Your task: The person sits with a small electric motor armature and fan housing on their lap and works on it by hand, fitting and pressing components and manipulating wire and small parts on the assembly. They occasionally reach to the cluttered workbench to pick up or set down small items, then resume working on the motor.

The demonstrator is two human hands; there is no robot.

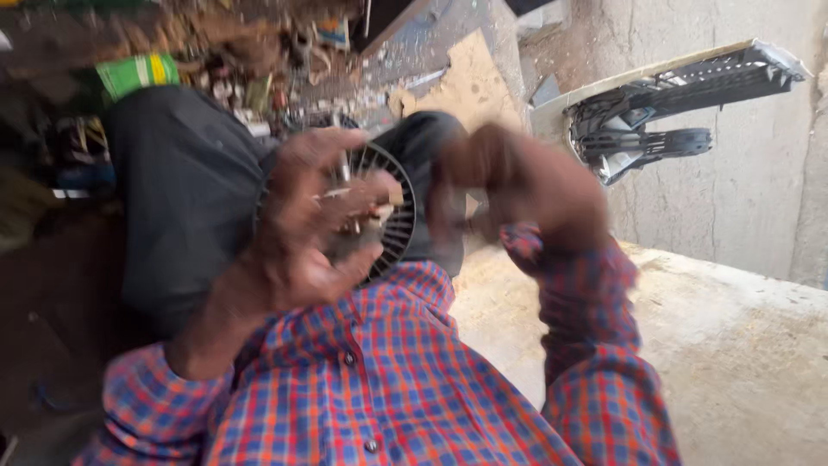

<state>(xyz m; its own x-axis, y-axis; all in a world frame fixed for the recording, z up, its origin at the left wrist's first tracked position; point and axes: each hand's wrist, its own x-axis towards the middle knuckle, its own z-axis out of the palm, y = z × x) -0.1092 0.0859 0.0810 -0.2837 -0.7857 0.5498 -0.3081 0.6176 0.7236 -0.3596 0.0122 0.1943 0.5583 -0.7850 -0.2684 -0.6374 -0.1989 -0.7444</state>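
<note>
The left hand spreads its fingers over the face of a black blower fan, touching the ribbed wheel and seemingly pinching a small metal piece at its hub. The right hand, blurred, clamps the fan's housing from the right. Held at chest height between both hands, the fan faces the person; a black plastic grille leans on the concrete wall beyond.

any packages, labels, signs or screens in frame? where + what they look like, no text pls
Green package: upper left, behind the dark fabric; flat, green with yellow and white stripes, blurred.
Small blue and yellow package: top centre, among the floor clutter; roughly rectangular, too blurred to tell more.
No signs or screens in view.
Neither hand touches them: left hand and right hand are both at the round black fan wheel.
</note>
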